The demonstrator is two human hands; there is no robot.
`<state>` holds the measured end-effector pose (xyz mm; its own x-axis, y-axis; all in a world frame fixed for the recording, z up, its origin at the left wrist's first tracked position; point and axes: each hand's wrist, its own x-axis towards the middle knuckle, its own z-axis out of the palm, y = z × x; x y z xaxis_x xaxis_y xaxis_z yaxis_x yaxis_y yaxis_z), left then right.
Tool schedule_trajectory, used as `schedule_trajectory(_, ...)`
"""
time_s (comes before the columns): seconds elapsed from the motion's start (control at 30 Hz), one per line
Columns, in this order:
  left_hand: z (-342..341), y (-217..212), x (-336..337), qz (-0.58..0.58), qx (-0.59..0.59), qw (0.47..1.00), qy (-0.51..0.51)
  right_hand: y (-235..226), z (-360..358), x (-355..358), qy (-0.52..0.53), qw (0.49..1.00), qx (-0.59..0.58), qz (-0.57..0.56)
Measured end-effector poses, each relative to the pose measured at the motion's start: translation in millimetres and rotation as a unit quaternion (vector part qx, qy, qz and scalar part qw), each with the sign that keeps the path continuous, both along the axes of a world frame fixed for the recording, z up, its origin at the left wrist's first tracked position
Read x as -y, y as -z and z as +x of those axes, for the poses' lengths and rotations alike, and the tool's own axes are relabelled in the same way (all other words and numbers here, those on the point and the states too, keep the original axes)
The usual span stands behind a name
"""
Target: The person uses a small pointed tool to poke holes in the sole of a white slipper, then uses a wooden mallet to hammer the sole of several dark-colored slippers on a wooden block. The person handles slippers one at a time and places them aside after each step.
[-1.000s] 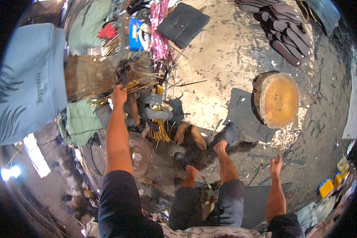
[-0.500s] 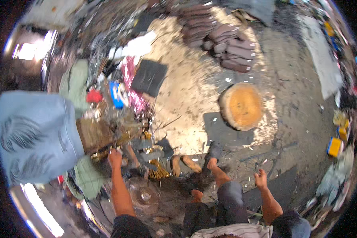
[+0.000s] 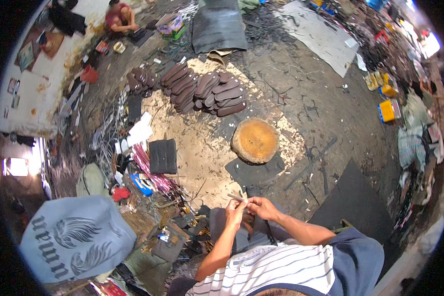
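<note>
Both hands meet in front of my lap. My left hand [image 3: 235,215] is closed around a thin grey-brown strip-like piece [image 3: 236,197], whose end sticks out past the fingers; its exact kind cannot be made out. Right beside it, my right hand [image 3: 263,209] is pinched, its fingertips touching the left fingers and the end of that piece. Whether it grips the same piece or a smaller thing is hidden. Beyond the hands stands a round wooden chopping block [image 3: 255,140] on a dark sheet [image 3: 269,170].
Dark brown shoe soles [image 3: 213,92] lie heaped behind the block. A black square pad [image 3: 163,156] and pink strips [image 3: 153,173] are to the left, above a blue cloth-covered seat [image 3: 79,237]. A person [image 3: 121,18] squats far left. A black sheet [image 3: 352,202] lies at right.
My hands were wide apart, the left among tools at the left and the right out to the side; now they are together before my lap. The view has turned.
</note>
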<state>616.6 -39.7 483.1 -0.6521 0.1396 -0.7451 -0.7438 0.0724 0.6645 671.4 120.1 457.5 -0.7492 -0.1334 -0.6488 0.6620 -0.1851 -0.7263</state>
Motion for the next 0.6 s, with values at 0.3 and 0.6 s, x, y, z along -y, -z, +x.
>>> schedule_trajectory(0.3,-135,-28,48,0.099,-0.053,0.988,0.104,-75,-127,8,-0.135,0.922,-0.21,0.297)
schedule_trajectory(0.6,-317,8,168,-0.023,-0.052,0.994,0.093,-51,-92,-24,0.233,0.898,-0.031,0.372)
